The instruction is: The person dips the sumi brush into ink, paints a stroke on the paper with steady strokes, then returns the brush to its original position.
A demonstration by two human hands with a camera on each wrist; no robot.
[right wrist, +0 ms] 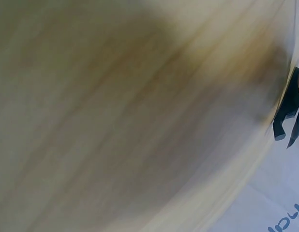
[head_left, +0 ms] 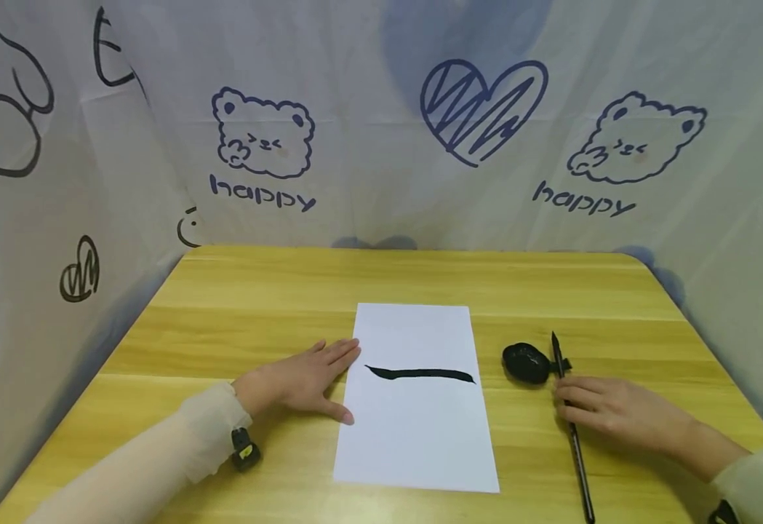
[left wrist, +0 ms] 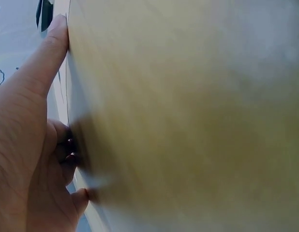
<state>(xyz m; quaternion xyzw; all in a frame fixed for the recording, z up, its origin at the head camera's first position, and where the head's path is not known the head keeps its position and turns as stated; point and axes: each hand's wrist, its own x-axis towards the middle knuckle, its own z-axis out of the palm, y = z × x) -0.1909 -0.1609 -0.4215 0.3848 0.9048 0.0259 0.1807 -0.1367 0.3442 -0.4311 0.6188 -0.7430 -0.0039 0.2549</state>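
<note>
A white sheet of paper [head_left: 417, 444] lies on the table, crossed by one thick black stroke [head_left: 420, 374]. My left hand [head_left: 305, 380] rests flat at the paper's left edge, fingers spread and fingertips on the sheet; its thumb [left wrist: 48, 58] stretches out in the left wrist view. To the right, my right hand [head_left: 623, 416] has its fingers round the shaft of a dark writing brush [head_left: 579, 466], the thumb hidden beneath. The brush's pointed tip faces away and crosses the short tab of a black ink dish [head_left: 526, 364]. Dish and brush tip [right wrist: 295, 129] show at the right wrist view's edge.
The yellow wood-grain table [head_left: 276, 291] reaches back to a white cloth backdrop [head_left: 368, 145] drawn with bears, hearts and words. Cloth also hangs along both sides. A small black device [head_left: 245, 450] sits at the left wrist.
</note>
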